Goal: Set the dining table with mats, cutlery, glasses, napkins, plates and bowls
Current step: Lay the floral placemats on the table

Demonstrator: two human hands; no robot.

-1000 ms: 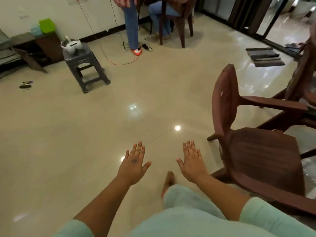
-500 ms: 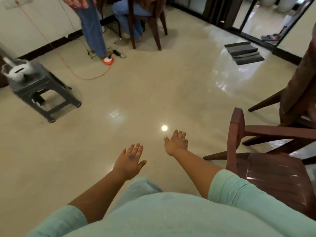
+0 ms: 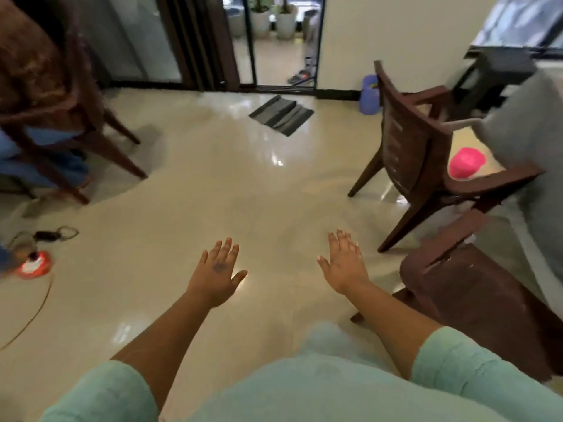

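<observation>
My left hand (image 3: pixel 217 274) and my right hand (image 3: pixel 344 264) are stretched out in front of me above the glossy beige floor, palms down, fingers straight, both empty. No mats, cutlery, glasses, napkins, plates or bowls show in this view. A grey surface (image 3: pixel 524 138) at the right edge may be the dining table's cloth; I cannot tell. A pink round object (image 3: pixel 466 162) sits near it.
Two brown chairs stand at the right: one tilted (image 3: pixel 414 147), another (image 3: pixel 475 287) close by my right arm. A third brown chair (image 3: pixel 45 86) with a seated person is at the left. A grey doormat (image 3: pixel 281 114) lies ahead by the doorway. An orange cable and plug (image 3: pixel 33 266) lie at left.
My view has swung to the right: the stool and standing person left the frame, the doorway and doormat came ahead. Both hands stay open and empty; the right hand drew level with the left.
</observation>
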